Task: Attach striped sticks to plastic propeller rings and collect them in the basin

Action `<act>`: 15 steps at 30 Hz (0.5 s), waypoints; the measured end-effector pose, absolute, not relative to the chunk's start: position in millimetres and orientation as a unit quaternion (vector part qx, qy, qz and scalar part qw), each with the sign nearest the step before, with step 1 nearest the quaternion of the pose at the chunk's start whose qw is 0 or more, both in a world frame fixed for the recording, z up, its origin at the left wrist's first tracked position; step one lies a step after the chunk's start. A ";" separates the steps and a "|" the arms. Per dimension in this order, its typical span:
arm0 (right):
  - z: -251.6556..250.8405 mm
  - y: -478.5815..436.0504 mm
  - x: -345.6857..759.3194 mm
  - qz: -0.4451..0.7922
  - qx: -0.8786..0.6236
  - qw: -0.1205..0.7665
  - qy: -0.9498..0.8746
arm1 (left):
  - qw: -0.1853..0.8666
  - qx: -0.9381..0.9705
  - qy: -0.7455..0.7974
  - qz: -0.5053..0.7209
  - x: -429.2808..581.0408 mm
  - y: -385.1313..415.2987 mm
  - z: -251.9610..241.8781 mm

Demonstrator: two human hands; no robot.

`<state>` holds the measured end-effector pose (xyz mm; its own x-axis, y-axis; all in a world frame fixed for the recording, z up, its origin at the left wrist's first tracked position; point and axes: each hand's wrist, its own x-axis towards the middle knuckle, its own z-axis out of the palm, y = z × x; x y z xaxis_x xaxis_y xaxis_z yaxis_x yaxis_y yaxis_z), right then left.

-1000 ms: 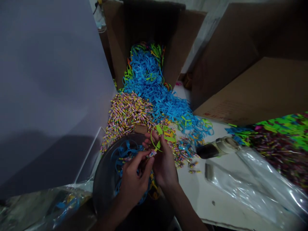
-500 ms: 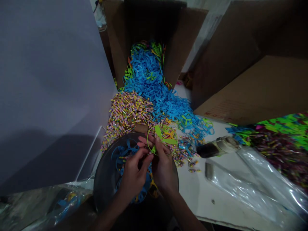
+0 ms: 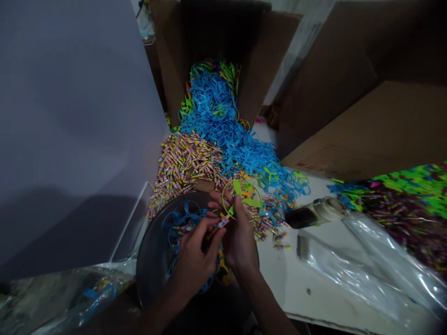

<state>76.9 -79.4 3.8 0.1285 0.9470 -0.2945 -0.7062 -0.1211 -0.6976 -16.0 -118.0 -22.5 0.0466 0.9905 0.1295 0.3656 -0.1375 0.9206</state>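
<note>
Green plastic ring spinner point(image 3: 248, 201) sits in our right hand point(image 3: 239, 244), and our left hand point(image 3: 195, 256) pinches a small striped stick point(image 3: 222, 223) right by it.

A cardboard box point(image 3: 268, 60) is standing open at the back of the white worktop point(image 3: 289, 284), and blue plastic rings point(image 3: 213, 116) are spilling from it beside a heap of small striped sticks point(image 3: 185, 160). On the right, a clear plastic bag point(image 3: 377, 265) is lying just below a cream-and-black cylinder point(image 3: 316, 213) and a bright green mixed pile point(image 3: 408, 195).
</note>
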 end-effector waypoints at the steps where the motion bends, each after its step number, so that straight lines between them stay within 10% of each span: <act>1: 4.3 -79.6 76.9 0.641 -0.389 0.641 -0.163 | 0.358 0.626 0.548 0.423 -15.7 -118.3 -22.1; 15: -2.0 -81.7 73.6 0.618 -0.391 0.643 -0.227 | 0.258 0.689 0.518 0.437 -9.4 -112.3 -17.5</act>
<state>73.6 -81.7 -2.0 0.1329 0.9724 -0.1919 -0.6170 -0.0703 -0.7838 -9.4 -112.3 -17.5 0.0818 0.9386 0.3351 0.4869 -0.3310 0.8083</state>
